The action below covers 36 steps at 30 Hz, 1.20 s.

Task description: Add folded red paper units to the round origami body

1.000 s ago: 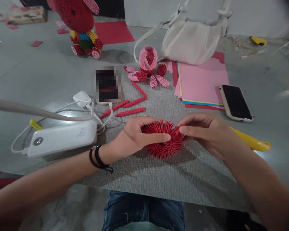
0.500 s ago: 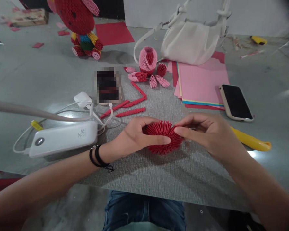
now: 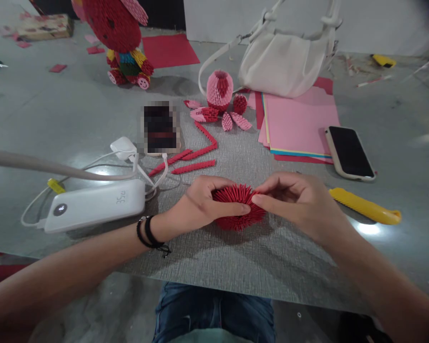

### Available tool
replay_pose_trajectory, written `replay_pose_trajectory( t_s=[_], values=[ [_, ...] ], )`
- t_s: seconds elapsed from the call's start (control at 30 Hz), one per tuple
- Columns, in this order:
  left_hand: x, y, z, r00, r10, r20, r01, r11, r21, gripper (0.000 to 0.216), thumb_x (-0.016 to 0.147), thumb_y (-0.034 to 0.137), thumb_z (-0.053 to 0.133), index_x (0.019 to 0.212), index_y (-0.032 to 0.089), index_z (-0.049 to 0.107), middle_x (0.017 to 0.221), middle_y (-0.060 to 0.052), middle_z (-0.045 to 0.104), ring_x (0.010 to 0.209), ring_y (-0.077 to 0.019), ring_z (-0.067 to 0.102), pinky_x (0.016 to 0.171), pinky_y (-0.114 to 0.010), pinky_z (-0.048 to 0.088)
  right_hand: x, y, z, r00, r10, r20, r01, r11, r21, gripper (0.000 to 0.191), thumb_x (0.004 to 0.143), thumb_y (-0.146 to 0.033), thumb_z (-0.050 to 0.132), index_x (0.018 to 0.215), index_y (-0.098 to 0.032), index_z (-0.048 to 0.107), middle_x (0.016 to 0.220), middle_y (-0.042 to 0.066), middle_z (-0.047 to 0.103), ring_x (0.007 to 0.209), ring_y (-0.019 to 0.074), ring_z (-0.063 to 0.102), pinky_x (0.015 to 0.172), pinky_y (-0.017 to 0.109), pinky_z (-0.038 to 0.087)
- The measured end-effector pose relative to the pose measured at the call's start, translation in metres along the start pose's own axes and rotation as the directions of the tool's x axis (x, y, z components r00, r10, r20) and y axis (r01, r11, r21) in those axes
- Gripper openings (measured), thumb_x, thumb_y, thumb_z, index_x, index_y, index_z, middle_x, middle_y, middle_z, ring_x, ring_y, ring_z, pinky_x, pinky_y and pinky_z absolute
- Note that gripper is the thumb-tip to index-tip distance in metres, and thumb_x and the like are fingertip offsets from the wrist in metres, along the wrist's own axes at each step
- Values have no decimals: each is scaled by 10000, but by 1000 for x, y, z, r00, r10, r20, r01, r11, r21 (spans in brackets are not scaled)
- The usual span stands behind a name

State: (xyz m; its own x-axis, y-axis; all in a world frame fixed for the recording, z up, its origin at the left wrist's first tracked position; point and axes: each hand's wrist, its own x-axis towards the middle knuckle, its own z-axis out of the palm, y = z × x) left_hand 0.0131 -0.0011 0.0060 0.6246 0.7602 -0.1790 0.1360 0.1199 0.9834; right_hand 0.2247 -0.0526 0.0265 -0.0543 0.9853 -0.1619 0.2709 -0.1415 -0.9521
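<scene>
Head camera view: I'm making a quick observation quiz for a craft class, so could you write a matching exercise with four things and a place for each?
1. Spiky red paper piece
2. White power bank
3. White handbag
4. Pink sheet

A. At the back, before the pale wall
B. Between left hand and right hand, touched by both
C. Uppermost on a paper stack
D. Left of both hands

Pairs: 1-B, 2-D, 3-A, 4-C

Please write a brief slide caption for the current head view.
A person's left hand grips a spiky red piece as the right hand pinches at its edge, with red strips beyond.
</scene>
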Motion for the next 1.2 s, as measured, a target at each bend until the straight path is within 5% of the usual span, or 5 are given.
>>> replay_pose_trajectory(
  t_s=[0.2, 0.3, 0.5, 0.97, 1.2],
  values=[
    [-1, 2, -4, 996, 43, 77, -40, 999, -33, 197, 736, 235, 883, 865, 145, 763, 755, 15, 655, 687, -104, 568, 619, -196, 466, 5, 5, -11, 992, -122, 32, 117, 986, 122, 137, 845, -395, 824, 781, -281, 783, 715, -21, 700, 669, 134, 630, 626, 252, 522],
    [-3, 1, -5, 984, 69, 165, -48, 991, -123, 247, 743, 251, 890, 935, 153, 771, 912, -38, 743, 821, -152, 664, 753, -247, 545, 7, 2, -14, 982, -190, -4, 190, 981, 33, 115, 904, -408, 766, 944, -321, 830, 871, 3, 769, 793, 166, 690, 714, 291, 553],
    [-5, 2, -6, 946, 56, 318, 0, 985, -174, 205, 783, 257, 870, 930, 144, 781, 902, -61, 763, 836, -161, 690, 773, -264, 569, 4, -9, -10, 959, -227, 171, 240, 968, -65, 32, 858, -315, 814, 859, -290, 834, 843, 3, 773, 791, 169, 689, 711, 289, 534],
    [-1, 2, -8, 944, -58, 326, 156, 946, -285, 209, 762, 190, 881, 957, 170, 810, 912, -35, 783, 804, -138, 697, 773, -256, 552, 6, -5, -14, 961, -259, 96, 274, 940, -201, 54, 873, -332, 810, 848, -296, 839, 829, -1, 785, 789, 184, 692, 689, 307, 512],
    [2, -4, -6, 975, -39, 217, 115, 928, -354, 175, 743, 209, 898, 888, 173, 808, 837, -1, 766, 734, -109, 666, 711, -216, 527, 8, 2, -12, 964, -257, -72, 243, 957, -159, 46, 883, -329, 809, 859, -298, 834, 877, -3, 807, 792, 182, 737, 731, 313, 593]
  ],
)
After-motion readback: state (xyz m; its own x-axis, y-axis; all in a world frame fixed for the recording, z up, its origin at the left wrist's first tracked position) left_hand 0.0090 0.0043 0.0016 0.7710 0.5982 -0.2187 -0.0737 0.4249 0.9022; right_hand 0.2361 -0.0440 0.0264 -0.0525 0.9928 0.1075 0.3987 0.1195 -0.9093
